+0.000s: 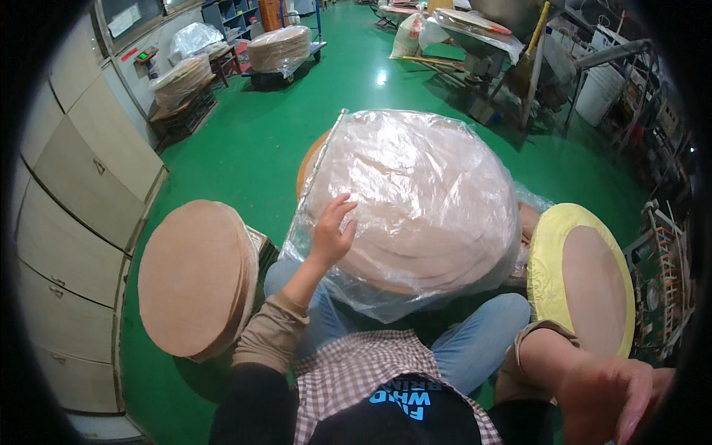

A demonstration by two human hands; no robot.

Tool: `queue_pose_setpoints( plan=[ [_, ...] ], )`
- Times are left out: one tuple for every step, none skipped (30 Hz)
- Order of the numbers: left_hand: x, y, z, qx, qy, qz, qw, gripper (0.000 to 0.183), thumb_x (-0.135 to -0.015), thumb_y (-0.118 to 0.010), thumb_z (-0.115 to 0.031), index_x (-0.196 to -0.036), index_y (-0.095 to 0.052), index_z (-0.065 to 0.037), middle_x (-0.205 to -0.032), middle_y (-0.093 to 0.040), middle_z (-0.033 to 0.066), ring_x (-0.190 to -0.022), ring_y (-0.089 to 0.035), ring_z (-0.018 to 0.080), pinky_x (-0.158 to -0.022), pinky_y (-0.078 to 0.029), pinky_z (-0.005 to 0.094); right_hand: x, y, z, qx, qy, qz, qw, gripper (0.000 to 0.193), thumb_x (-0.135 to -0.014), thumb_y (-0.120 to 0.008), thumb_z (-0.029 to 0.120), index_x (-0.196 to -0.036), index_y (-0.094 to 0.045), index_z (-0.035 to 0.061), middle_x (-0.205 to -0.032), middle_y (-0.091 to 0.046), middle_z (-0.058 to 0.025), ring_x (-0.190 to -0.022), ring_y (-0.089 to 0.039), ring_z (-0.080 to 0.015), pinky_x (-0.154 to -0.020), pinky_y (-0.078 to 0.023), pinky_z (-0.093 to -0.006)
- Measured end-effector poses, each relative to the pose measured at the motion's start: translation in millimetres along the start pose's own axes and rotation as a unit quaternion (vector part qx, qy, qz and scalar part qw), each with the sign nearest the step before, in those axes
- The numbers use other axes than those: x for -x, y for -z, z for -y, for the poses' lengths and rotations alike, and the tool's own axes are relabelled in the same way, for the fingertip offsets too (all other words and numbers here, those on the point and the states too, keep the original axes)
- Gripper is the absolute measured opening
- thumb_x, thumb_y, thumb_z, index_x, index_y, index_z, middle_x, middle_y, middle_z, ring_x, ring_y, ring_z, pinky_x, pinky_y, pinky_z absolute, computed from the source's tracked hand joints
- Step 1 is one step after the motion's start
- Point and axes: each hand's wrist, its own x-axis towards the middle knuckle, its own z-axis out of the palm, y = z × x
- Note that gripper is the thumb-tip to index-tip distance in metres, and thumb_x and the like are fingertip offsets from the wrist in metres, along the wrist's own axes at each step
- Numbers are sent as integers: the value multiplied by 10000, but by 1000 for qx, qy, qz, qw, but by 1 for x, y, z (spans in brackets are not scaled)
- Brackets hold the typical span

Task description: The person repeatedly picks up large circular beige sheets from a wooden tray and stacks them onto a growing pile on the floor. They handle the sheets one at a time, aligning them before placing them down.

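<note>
In front of my knees lies a broad stack of thin, round, light-brown sheets (pixel 445 259), covered by a crinkled clear plastic sheet (pixel 400 163). My left hand (pixel 334 233) is over the left side of the plastic, its fingers apart and nothing in them. Whether its fingertips touch the film I cannot tell. My right hand (pixel 612 400) is low at the right edge, smeared and cut off by the dark rim, so its fingers are unclear. Nearest to it stands a yellow-covered round board (pixel 547 271) with a smaller brown round sheet (pixel 595 285) on it.
To my left, another stack of brown rounds (pixel 194 278) rests on a pale crate (pixel 261 248). Cabinets (pixel 96 167) line the left wall. Farther off, a wrapped stack (pixel 280 50) sits on a trolley (pixel 300 65). Metal frames and a white bucket (pixel 601 93) stand at right.
</note>
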Motion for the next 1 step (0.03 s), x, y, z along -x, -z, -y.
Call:
queue_pose_setpoints(
  plan=[
    [-10,8,-22,11,-35,-5,999,335,-758,-617,-34,-1091,-580,-42,-1205,-535,157,-1104,-528,317,-906,-442,359,8,2,8,0,0,4,1000,397,-798,-648,185,-1184,-576,247,-1272,-492,54,-1183,-414,-77,-821,-467,-405]
  ],
)
